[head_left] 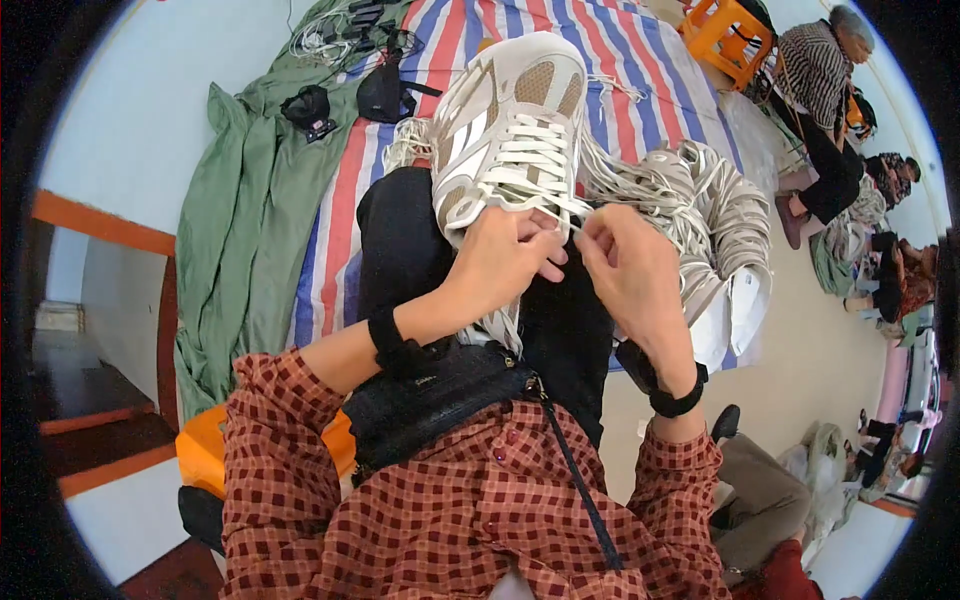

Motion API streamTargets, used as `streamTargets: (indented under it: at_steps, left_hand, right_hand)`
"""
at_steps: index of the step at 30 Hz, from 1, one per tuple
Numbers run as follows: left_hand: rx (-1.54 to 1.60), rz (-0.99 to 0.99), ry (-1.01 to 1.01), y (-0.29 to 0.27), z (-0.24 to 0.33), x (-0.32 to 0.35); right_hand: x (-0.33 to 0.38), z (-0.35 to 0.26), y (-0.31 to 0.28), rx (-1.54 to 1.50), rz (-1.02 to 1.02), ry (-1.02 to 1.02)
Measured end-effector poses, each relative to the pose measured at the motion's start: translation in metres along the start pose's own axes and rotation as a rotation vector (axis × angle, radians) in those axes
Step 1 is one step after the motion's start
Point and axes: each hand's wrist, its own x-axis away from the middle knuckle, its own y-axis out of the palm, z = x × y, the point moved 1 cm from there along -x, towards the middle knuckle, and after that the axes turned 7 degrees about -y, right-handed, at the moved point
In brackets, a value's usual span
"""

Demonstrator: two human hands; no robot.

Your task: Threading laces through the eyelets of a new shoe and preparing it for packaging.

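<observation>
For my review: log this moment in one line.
left hand: at shoe opening; right hand: pinching white lace; toe: pointing away; piled shoes: on right

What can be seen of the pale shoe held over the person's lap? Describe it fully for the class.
The shoe is an off-white sneaker with beige panels, brownish mesh on the toe and slanted white stripes on its side. The smoother panels look like leather or suede. Flat pale laces criss-cross its front. It sits above the dark trousers, toe pointing away from the person, left side showing. The left hand covers its ankle end; the right hand appears to pinch a lace beside it.
</observation>
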Motion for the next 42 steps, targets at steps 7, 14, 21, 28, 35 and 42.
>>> streamTargets:
  at_steps: [7,14,21,28,35,42]
  left_hand:
    - [-0.078,-0.457,0.018,-0.002,0.004,0.033]
    - [0.019,-0.293,-0.028,-0.039,0.004,0.048]
    - [-0.02,0.269,0.351,-0.098,0.011,0.019]
    - [-0.432,0.239,0.816,-0.102,0.025,-0.02]
    - [-1.034,0.263,0.773,-0.084,0.02,-0.046]
    - [-1.149,0.406,0.631,-0.122,0.015,-0.073]
  right_hand:
    - [-0.007,0.017,-0.004,-0.94,-0.379,0.277]
    - [-0.068,-0.008,0.002,-0.324,0.111,-0.049]
    - [-0.144,-0.017,0.043,0.428,0.132,-0.66]
    - [-0.094,-0.09,-0.03,0.17,-0.253,-0.696]
    - [-0.078,-0.091,-0.043,0.411,-0.466,-0.709]
    - [-0.05,0.049,-0.092,0.229,-0.365,-0.352]
